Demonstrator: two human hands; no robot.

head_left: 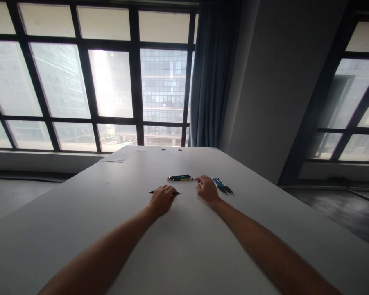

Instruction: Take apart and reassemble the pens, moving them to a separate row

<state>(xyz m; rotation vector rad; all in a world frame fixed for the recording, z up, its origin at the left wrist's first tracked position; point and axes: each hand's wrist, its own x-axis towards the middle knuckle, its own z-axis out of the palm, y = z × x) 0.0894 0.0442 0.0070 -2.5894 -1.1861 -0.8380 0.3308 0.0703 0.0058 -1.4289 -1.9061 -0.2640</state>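
Note:
My left hand (pixel 161 198) lies on the white table (pixel 184 241), its fingers curled over a dark pen (pixel 175 193) that sticks out on both sides of the hand. My right hand (pixel 206 188) rests a little to the right, fingers bent, its fingertips reaching toward a small bundle of pens (pixel 180 178) with green and yellow bodies. Just right of that hand lies a second group of blue and green pens (pixel 222 186), fanned on the tabletop. Whether the right fingers touch a pen is unclear.
A sheet of paper (pixel 123 155) lies at the table's far left corner, beside two small round holes (pixel 171 150) near the far edge. Beyond stand large windows (pixel 110 82), a blue curtain (pixel 213 73) and a grey wall pillar (pixel 276 90).

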